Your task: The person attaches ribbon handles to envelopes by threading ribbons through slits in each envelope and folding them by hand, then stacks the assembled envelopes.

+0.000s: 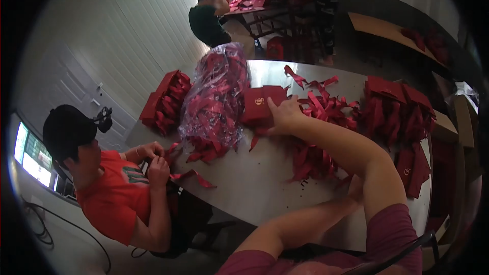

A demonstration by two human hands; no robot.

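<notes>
My right hand (287,116) reaches across the table to a stack of dark red gift bags (259,103) with a gold logo. Its fingers and thumb clasp the stack's right edge. My left hand (356,189) is low at the right, beside the heap of red ribbons (318,160); it is blurred and its fingers are hidden behind my right arm and the ribbons. A single flat red bag (418,170) with a gold logo lies to the right of it.
A clear plastic sack (216,97) full of red ribbon pieces stands on the metal table (249,178). More bag stacks (389,104) lie right and left (165,102). A co-worker in an orange shirt (114,191) handles ribbon at the left. Two people work at a far table.
</notes>
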